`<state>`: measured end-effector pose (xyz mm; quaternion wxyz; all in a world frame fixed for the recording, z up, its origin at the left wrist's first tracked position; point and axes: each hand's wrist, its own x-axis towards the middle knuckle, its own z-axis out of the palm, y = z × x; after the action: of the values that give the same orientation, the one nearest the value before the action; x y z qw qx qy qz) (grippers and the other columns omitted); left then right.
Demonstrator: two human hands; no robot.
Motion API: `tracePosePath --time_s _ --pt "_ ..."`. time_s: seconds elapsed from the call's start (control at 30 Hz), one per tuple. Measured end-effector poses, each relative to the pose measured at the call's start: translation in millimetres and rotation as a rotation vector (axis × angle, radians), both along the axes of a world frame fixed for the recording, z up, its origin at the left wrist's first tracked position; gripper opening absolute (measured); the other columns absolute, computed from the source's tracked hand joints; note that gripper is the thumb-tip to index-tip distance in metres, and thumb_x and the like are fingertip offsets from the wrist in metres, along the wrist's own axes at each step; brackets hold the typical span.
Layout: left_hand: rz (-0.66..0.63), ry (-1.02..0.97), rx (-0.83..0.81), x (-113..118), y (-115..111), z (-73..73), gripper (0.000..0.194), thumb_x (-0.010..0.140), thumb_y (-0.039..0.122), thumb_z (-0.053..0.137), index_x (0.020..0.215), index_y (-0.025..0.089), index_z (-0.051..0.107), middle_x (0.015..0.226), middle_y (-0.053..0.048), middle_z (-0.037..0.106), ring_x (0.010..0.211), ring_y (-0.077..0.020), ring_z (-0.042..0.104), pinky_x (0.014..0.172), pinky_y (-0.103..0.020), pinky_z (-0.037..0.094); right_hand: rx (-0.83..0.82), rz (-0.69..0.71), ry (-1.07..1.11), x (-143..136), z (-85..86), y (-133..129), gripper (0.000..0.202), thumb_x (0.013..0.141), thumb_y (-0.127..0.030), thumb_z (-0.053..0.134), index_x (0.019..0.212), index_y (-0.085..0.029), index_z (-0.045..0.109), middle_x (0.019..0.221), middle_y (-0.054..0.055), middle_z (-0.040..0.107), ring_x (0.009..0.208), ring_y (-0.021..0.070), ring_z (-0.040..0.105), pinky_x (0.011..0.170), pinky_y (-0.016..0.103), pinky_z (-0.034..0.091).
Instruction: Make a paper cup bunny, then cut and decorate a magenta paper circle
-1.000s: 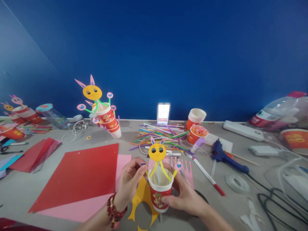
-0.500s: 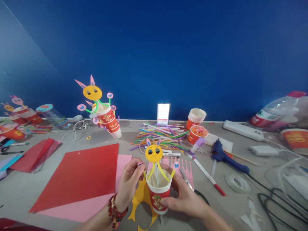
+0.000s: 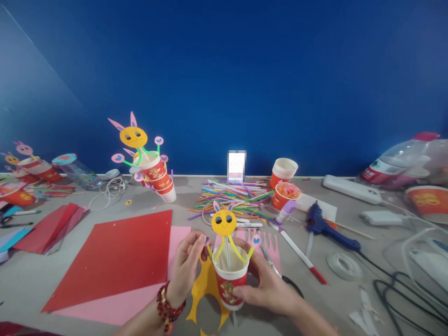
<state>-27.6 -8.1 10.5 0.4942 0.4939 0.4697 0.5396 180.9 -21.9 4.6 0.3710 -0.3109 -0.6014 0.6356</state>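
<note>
Clamped cup [image 3: 231,284] roughly upright in right hand [image 3: 269,287], over surface [image 3: 315,312] beside yellow scrap [image 3: 205,282], presumably to brace so light a thing while pinching pink disc [image 3: 207,240], at tip of yellow stem [image 3: 220,252], in left hand [image 3: 189,256].

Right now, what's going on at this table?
The person's right hand grips a red-and-white paper cup with a round yellow paper face above it. The left hand pinches a small pink paper disc beside the cup; a similar pink disc tops a curved yellow strip opposite. A blue glue gun lies to the right.
</note>
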Motion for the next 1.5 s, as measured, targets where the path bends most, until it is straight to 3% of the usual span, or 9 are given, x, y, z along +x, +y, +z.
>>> tracePosePath --time_s 0.2,0.37,0.5,0.7,1.3,1.5 --pt "-0.012 0.080 0.032 -0.4 0.0 6.6 0.031 0.092 0.040 0.057 0.069 0.018 0.056 0.064 0.001 0.055 0.060 -0.0116 0.047 0.059 -0.022 0.038 0.027 0.002 -0.026 -1.1 -0.6 -0.9 0.081 0.076 -0.040 0.078 0.144 -0.024 0.037 0.141 0.014 0.052 0.127 0.0314 0.052 0.105 0.045 0.044" --pt "0.003 0.001 0.003 -1.0 0.7 2.8 0.032 0.093 0.041 0.055 0.072 0.018 0.059 0.068 0.000 0.057 0.061 -0.0128 0.050 0.060 -0.023 0.040 0.036 -0.010 -0.028 -0.9 -1.2 -0.6 0.083 0.075 -0.041 0.079 0.144 -0.023 0.038 0.141 0.015 0.052 0.127 0.0327 0.051 0.105 0.046 0.043" --pt "0.015 -0.051 0.036 -1.0 0.5 1.6 0.042 0.096 0.048 0.043 0.076 0.016 0.061 0.070 -0.003 0.057 0.061 -0.0138 0.049 0.059 -0.025 0.040 0.031 -0.004 -0.028 -0.2 -1.5 -0.2 0.082 0.076 -0.042 0.079 0.144 -0.023 0.038 0.140 0.014 0.053 0.125 0.0317 0.053 0.104 0.045 0.045" --pt "-0.041 -0.039 -0.027 4.1 -1.2 2.0 0.026 0.086 0.042 0.065 0.084 0.018 0.058 0.069 0.002 0.052 0.059 -0.0099 0.043 0.056 -0.021 0.038 0.009 -0.014 -0.002 -0.4 -2.1 -0.1 0.084 0.076 -0.046 0.077 0.146 -0.024 0.035 0.141 0.015 0.051 0.125 0.0306 0.053 0.104 0.044 0.045" --pt "-0.045 -0.033 -0.015 7.2 -3.1 -4.8 0.025 0.088 0.042 0.064 0.080 0.019 0.057 0.065 0.003 0.052 0.057 -0.0097 0.046 0.056 -0.021 0.041 -0.025 -0.013 0.037 -1.0 0.4 0.9 0.084 0.075 -0.046 0.078 0.145 -0.024 0.037 0.138 0.015 0.054 0.124 0.0324 0.055 0.103 0.047 0.046" --pt "-0.139 -0.074 -0.035 7.9 -4.0 -1.7 0.021 0.091 0.040 0.060 0.092 0.019 0.062 0.074 0.001 0.057 0.061 -0.0102 0.051 0.059 -0.021 0.043 -0.041 -0.010 0.070 0.4 -4.1 1.6 0.081 0.078 -0.042 0.077 0.145 -0.027 0.036 0.141 0.013 0.052 0.125 0.0298 0.054 0.103 0.044 0.045"
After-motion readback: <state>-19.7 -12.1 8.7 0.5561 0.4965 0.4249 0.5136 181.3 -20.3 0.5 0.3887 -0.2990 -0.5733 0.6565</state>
